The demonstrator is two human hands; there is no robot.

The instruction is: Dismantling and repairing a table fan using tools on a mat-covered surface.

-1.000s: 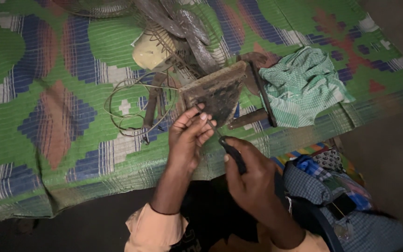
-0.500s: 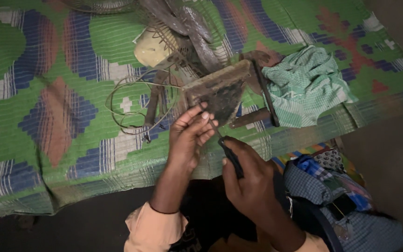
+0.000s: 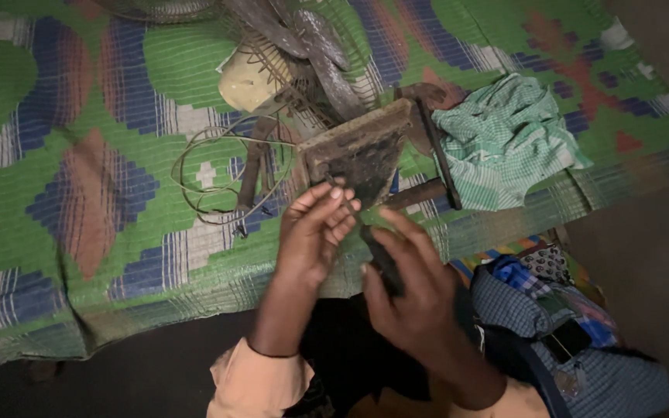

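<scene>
Both hands (image 3: 365,255) at rusty metal tray (image 3: 361,151), dark tool (image 3: 381,259) in right.

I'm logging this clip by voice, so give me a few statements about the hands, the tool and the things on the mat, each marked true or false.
1. The right hand grips a dark tool handle. True.
2. The left hand lies flat on the green checked cloth. False: it is raised by the rusty metal plate, fingers pinched together; the cloth lies apart to the right.
3. A loop of wire lies on the patterned mat, left of the plate. True.
4. The mat is plain white. False: it is green with blue, white and reddish shapes.
</scene>
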